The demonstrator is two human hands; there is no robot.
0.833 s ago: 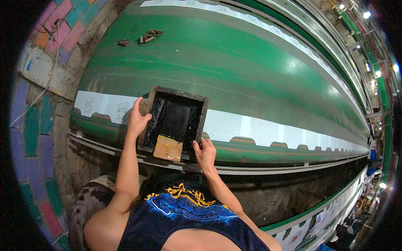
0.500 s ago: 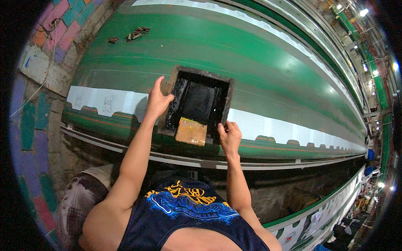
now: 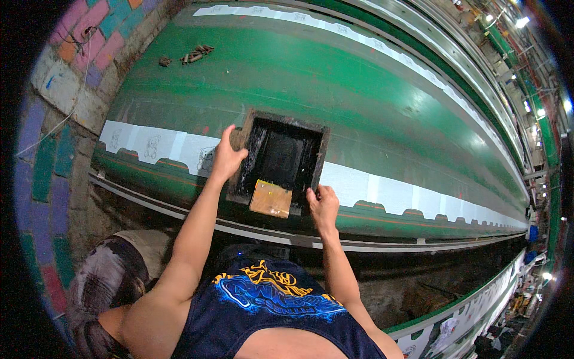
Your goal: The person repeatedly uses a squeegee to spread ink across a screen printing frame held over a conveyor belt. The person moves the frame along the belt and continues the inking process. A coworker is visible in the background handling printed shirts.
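A dark screen-printing frame (image 3: 323, 152) with a black, ink-stained inside lies over the near white strip on a long green table. My left hand (image 3: 227, 157) grips its left side, thumb on the rim and index finger stretched upward. At the near right corner my right hand (image 3: 323, 206) holds the frame, its thumb at the edge and the other fingers curled. A tan, flat squeegee-like block (image 3: 271, 198) leans inside against the frame's near end; neither hand touches it. The white strip (image 3: 179, 146) bears bear outlines left of the frame, one close by my left wrist.
The green table (image 3: 359, 107) runs away to the right, with another printed white strip (image 3: 299, 18) along its far side. Several small dark rolled pieces (image 3: 197, 54) lie at the far left. A metal rail (image 3: 275, 234) follows the near edge. A painted brick wall (image 3: 60, 119) stands left.
Another bear print now shows on the strip beside my left wrist, where shadow lay before. The frame sits slightly lower in view, both hands still on it; the whole view has shifted a little.
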